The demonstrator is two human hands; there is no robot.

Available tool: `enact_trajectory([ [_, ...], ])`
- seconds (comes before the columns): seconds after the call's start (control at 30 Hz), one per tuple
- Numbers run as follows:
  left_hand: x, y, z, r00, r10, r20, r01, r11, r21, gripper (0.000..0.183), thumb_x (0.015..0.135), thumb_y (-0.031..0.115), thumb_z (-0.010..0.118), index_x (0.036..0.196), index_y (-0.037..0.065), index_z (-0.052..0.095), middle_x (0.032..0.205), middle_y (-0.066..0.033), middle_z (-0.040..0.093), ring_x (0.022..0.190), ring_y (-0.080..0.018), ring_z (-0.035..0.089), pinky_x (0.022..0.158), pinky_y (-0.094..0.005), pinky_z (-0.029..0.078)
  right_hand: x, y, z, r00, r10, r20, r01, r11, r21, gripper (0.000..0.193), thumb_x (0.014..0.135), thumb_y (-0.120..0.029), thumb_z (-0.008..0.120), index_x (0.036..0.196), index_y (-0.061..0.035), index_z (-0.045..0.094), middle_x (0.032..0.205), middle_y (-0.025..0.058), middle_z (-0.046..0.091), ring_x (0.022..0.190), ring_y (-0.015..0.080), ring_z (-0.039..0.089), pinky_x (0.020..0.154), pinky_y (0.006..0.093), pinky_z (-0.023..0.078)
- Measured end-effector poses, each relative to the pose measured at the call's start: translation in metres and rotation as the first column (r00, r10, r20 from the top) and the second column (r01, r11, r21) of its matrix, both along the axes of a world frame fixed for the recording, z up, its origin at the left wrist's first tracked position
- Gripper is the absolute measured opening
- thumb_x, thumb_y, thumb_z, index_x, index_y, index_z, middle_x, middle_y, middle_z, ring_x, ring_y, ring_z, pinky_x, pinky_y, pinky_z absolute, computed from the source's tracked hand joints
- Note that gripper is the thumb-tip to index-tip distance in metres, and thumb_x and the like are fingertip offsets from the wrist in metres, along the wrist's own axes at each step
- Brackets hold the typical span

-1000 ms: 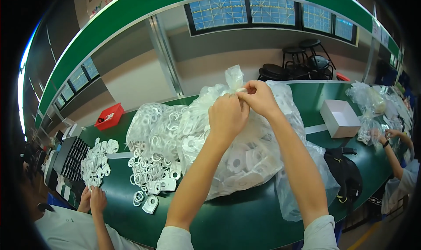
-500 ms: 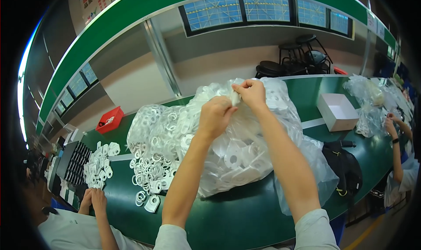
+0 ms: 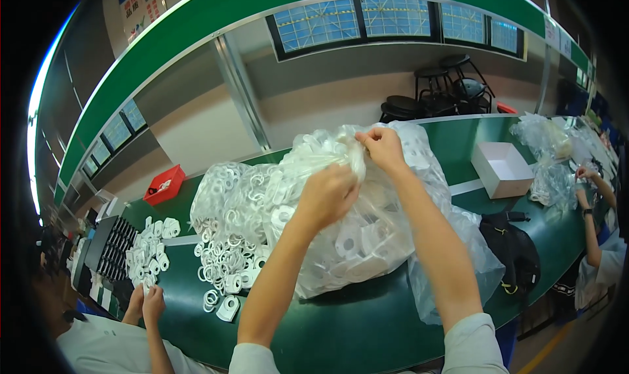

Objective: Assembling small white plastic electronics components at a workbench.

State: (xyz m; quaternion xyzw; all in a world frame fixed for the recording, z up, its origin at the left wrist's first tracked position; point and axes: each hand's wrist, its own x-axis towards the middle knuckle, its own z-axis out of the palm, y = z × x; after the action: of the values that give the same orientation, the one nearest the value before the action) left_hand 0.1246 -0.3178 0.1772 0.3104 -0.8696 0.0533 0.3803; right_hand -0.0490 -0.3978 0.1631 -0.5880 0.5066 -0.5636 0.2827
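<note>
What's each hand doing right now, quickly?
Left hand: curled at the clear plastic bag; blurred, so its grip cannot be told.
Right hand: closed, pinching the bag's gathered plastic.

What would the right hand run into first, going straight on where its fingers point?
The gathered plastic at the top of the big clear bag, right at the right hand's fingers; they seem to touch it already, though depth is unclear here.

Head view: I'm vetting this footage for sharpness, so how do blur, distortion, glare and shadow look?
Head view: left hand looks slightly blurred; same head view: green beam bent into an arch, corners black; head view again: light strip at far left glaring white, dark shadow on the table under the clear bag's near edge.
</note>
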Motion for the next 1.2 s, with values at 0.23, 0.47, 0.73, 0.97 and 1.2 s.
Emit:
enact_trajectory([
  [0.23, 0.026, -0.005, -0.030, 0.680, 0.248, -0.690, 0.069, 0.916, 0.396, 0.002, 0.077, 0.000, 0.056, 0.075, 0.001, 0.055, 0.069, 0.0028, 0.054, 0.061, -0.0058, 0.048, 0.055, -0.0223, 0.037, 0.014, 0.004, 0.004, 0.976, 0.162, 0.144, -0.160, 0.987, -0.024, 0.031, 0.075, -0.027, 0.073, 0.066, 0.0004, 0.061, 0.060, 0.0079, 0.060, 0.057, 0.0150, 0.055, 0.057, 0.0306, 0.044],
  [0.47, 0.019, -0.007, -0.030, 0.383, 0.177, -0.907, 0.534, 0.759, 0.374, 0.014, 0.073, -0.006, 0.055, 0.084, 0.002, 0.058, 0.081, -0.0007, 0.058, 0.077, -0.0091, 0.053, 0.072, -0.0228, 0.041, 0.010, 0.000, 0.011, 0.963, -0.119, -0.241, 0.096, 0.990, -0.104, 0.032, 0.073, -0.029, 0.071, 0.079, 0.0014, 0.062, 0.065, 0.0076, 0.061, 0.058, 0.0171, 0.057, 0.058, 0.0320, 0.046],
  [0.73, 0.042, -0.017, -0.040, 0.285, -0.313, -0.906, 0.803, 0.595, 0.047, 0.009, 0.076, 0.000, 0.058, 0.077, 0.006, 0.051, 0.097, -0.0079, 0.059, 0.095, -0.0203, 0.056, 0.087, -0.0358, 0.044, -0.011, 0.001, 0.005, 0.934, 0.160, 0.320, -0.241, 0.942, 0.232, 0.035, 0.086, -0.032, 0.063, 0.095, 0.0020, 0.063, 0.081, 0.0065, 0.063, 0.066, 0.0138, 0.058, 0.057, 0.0273, 0.053],
  [0.97, 0.045, -0.057, -0.010, 0.929, 0.016, -0.370, 0.089, 0.960, 0.265, 0.035, 0.074, 0.006, 0.064, 0.108, 0.000, 0.064, 0.104, -0.0118, 0.063, 0.094, -0.0173, 0.059, 0.076, -0.0331, 0.050, 0.001, 0.004, -0.023, 0.963, 0.000, -0.269, -0.061, 0.973, -0.221, 0.046, 0.074, -0.019, 0.071, 0.111, 0.0058, 0.060, 0.093, 0.0188, 0.067, 0.089, 0.0251, 0.065, 0.069, 0.0340, 0.053],
  [1.2, 0.030, -0.045, 0.027, 0.966, 0.249, -0.072, -0.188, 0.866, 0.463, 0.025, 0.072, 0.023, 0.072, 0.093, 0.009, 0.072, 0.078, -0.0099, 0.067, 0.074, -0.0238, 0.064, 0.068, -0.0330, 0.048, -0.018, 0.012, 0.003, 0.962, 0.067, -0.265, -0.128, 0.967, -0.218, 0.029, 0.072, -0.002, 0.065, 0.100, -0.0002, 0.067, 0.080, 0.0192, 0.067, 0.075, 0.0270, 0.067, 0.071, 0.0337, 0.050],
])
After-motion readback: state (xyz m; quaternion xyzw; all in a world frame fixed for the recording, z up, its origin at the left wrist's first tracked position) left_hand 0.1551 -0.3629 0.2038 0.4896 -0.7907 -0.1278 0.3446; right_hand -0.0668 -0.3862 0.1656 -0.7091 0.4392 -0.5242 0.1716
